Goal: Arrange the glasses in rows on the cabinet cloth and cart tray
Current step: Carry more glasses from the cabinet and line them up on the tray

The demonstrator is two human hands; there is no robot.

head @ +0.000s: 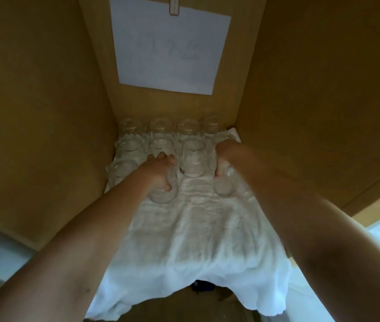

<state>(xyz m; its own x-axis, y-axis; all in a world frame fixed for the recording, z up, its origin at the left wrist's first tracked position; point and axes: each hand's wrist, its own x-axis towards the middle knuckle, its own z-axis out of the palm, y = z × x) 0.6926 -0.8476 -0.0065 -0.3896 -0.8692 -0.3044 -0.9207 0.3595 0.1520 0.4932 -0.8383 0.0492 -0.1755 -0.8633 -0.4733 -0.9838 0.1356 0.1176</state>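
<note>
Your left hand [161,169] curls round the left glass [161,196], thumb on its near side; that glass stands on the white cloth [184,240] lining the cabinet [45,89] floor. Your right hand [222,159] grips the right glass [223,189] close to the right wall, fingers closed over its upper part; blur hides whether this one rests on the cloth or sits just above it. A middle glass [193,159] stands between your hands; the back row [161,127] holds four glasses against the rear wall, below a clipped paper sheet [170,47].
</note>
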